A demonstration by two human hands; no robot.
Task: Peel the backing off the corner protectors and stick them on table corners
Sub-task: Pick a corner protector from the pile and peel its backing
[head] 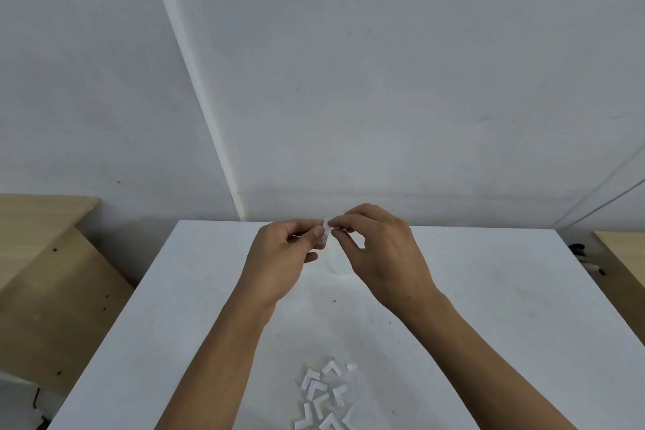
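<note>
A plain white wall fills the upper two thirds of the frame. Below it, a white rectangular table spreads from the centre down to the bottom edge. A light wooden panel leans at the left edge of the frame, and a sliver of a second wooden surface shows at the right edge.

Both bare forearms rise from the bottom of the frame and meet just above the table's far edge, at the centre. The left hand has its thumb and fingers curled in, pinching a small white L-shaped corner protector. The right hand pinches the top of the same piece with its fingertips (whether any backing has lifted is too small to tell).

At the bottom centre, a loose pile of white corner protectors lies on the table, well apart from the hands.
</note>
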